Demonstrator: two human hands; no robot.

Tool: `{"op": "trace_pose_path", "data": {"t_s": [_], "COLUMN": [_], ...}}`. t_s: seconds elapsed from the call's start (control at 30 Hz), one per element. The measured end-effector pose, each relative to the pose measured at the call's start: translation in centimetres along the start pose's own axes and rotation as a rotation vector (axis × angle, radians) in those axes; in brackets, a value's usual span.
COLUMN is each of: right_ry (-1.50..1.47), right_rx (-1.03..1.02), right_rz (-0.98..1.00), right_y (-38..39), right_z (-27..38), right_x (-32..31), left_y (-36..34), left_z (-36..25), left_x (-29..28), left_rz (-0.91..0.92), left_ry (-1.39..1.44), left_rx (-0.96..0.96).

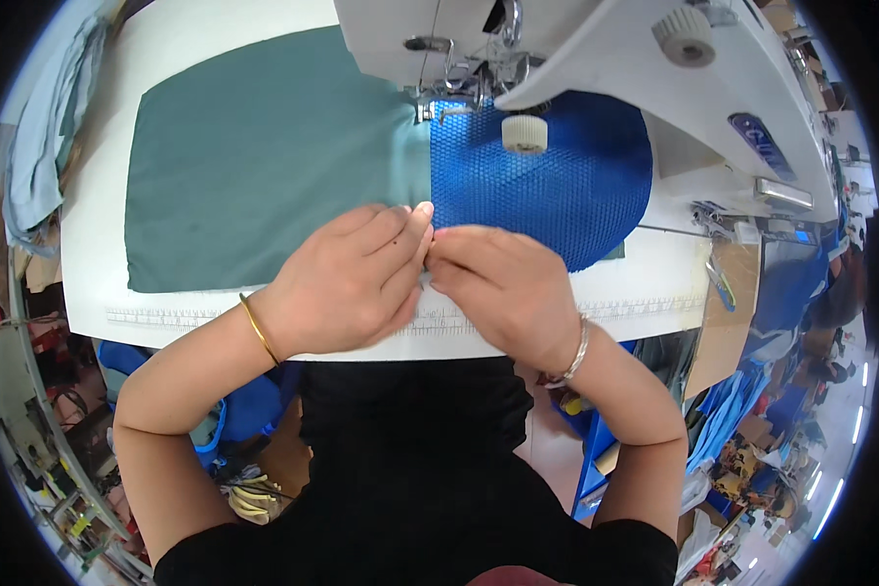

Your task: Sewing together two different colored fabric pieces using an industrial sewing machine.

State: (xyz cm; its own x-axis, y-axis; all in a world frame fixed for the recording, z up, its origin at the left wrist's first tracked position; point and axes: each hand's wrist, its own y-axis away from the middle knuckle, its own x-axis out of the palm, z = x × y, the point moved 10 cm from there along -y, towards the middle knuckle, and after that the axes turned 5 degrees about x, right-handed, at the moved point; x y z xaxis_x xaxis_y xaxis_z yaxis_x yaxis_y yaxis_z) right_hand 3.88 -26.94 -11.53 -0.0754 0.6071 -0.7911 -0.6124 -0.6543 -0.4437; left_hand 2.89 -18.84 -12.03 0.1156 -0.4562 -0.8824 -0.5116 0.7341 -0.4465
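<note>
- Both hands are met at the near edge of the cloth: the left hand (347, 278) and the right hand (503, 283), knuckle to knuckle, with the fingers (410, 234) curled and pinched shut on the seam where two fabrics join.
- Just beyond the fingertips, to their left, the green fabric (254, 156) is spread flat on the white surface (93, 244); it is judged light, soft and limp, likely to wrinkle or slide if pushed from one side only.
- Just beyond the fingertips, to their right, the blue mesh (557, 186) is laid, its open honeycomb weave judged stretchy and easily snagged or pulled out of shape.
- Hold is best taken at the joined edge itself, both layers nipped together close to the seam, so that neither is allowed to creep.
- Farther ahead of the fingers, the seam is run under the presser foot (449, 103) of the sewing machine (654, 59), whose cream knob (523, 133) is seen above the mesh.
- A printed ruler strip (645, 308) is marked along the surface edge, beneath the wrists.
</note>
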Motion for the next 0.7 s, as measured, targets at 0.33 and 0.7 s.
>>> {"op": "trace_pose_path", "data": {"t_s": [0.33,0.7], "right_ry": [0.025,0.050], "right_rx": [-0.025,-0.026], "right_rz": [0.046,0.029], "right_y": [1.1,1.2], "right_z": [-0.7,-0.6], "right_x": [0.3,0.2], "left_y": [2.3,0.1], "left_z": [8.2,-0.5], "left_x": [1.5,-0.6], "left_rz": [-0.088,-0.054], "left_ry": [0.913,-0.142], "left_rx": [-0.758,0.025]}}
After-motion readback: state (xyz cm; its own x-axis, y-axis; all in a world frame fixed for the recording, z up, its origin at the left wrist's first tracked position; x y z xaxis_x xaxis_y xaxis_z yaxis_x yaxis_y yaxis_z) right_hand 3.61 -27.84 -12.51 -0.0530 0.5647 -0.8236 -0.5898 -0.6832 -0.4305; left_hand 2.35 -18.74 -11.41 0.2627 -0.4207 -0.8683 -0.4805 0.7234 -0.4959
